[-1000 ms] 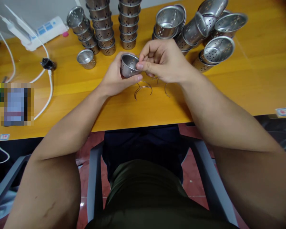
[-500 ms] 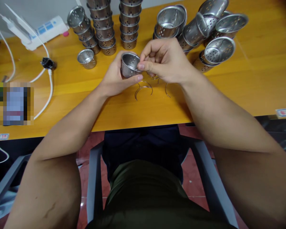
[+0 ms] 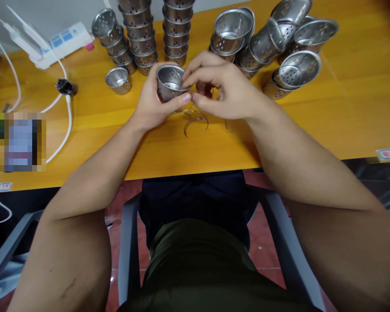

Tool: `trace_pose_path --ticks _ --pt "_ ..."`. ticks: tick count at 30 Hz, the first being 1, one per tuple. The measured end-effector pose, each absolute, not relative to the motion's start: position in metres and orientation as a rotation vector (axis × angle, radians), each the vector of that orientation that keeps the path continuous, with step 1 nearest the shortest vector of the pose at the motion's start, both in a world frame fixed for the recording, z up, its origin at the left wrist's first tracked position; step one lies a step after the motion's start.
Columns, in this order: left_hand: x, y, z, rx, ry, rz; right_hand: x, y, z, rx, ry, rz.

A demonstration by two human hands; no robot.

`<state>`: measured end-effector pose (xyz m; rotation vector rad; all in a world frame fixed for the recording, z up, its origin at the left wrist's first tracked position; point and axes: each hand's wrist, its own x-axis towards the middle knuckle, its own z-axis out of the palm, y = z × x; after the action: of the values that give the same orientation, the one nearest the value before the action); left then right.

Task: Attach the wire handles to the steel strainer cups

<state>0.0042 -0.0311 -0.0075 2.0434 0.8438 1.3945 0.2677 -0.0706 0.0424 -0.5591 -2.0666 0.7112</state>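
Observation:
A small perforated metal strainer cup (image 3: 173,82) is held tilted in my left hand (image 3: 152,102), its opening facing up and toward me. The left fingers wrap its far side while the thumb lies along the near side. Over the cup's right edge, my right hand (image 3: 222,89) has its fingertips touching the rim. Its thumb is spread away from the index finger, and the other fingers curl loosely, partly hidden. On the table below both hands lie several thin curved wire rings (image 3: 196,119), some covered by the hands.
Stacks of perforated cups (image 3: 139,32) stand at the back left, with a single small cup (image 3: 118,81) in front. Larger strainer cups (image 3: 299,69) are piled at the back right. A white power strip (image 3: 65,41), cables and a blurred-out object (image 3: 19,143) occupy the left side.
My left hand has shifted the cup slightly left and up. The right hand has followed left, and its thumb has come away from the rim.

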Motion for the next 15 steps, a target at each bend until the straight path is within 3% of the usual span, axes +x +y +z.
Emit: trace_pose_path --ticks 6,13,15 --pt "0.011 -0.037 -0.008 1.977 0.900 1.333 0.265 -0.080 0.042 -0.598 -2.099 0.732" --pt "0.002 -0.006 -0.037 1.859 0.780 1.346 0.291 -0.059 0.050 -0.542 -1.821 0.144" --pt "-0.003 0.000 -0.046 1.893 0.753 1.345 0.311 -0.044 0.054 -0.665 -1.647 0.317"
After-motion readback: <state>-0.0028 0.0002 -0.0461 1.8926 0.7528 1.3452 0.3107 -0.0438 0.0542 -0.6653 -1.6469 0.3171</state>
